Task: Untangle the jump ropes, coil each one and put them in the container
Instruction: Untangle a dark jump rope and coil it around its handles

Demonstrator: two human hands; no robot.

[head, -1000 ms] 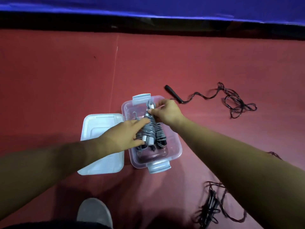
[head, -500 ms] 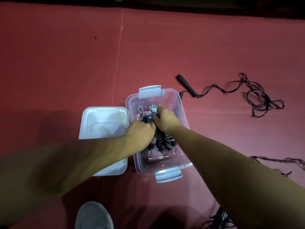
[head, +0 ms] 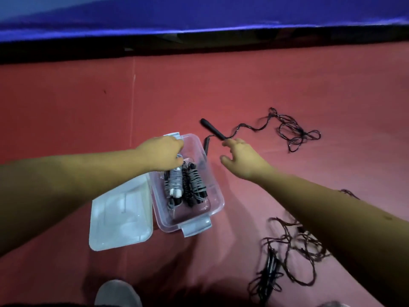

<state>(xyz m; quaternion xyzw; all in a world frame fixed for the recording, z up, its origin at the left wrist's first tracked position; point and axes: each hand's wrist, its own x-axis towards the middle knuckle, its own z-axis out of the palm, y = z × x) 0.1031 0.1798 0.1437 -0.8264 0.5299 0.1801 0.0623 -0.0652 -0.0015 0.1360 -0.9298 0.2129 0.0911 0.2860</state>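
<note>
A clear plastic container (head: 215, 197) stands on the red floor with coiled jump ropes (head: 186, 183) lying inside it. My left hand (head: 162, 154) hovers over the container's far end, fingers loosely bent above the grey coil; whether it touches the coil is unclear. My right hand (head: 240, 156) is outside the container, fingers spread, just short of a black handle (head: 212, 129) of a loose rope. That rope's tangle (head: 292, 131) trails away to the right. Another tangled black rope (head: 285, 260) lies near my right forearm.
The container's white lid (head: 119, 218) lies flat on the floor against its left side. A grey shoe (head: 117, 293) shows at the bottom edge. A dark band and a blue wall (head: 199, 21) border the far side of the red floor.
Both hands let go of the coiled bundle, which now lies in the container. My right hand moved out to the right towards the black handle; my left hand rose to the container's far end.
</note>
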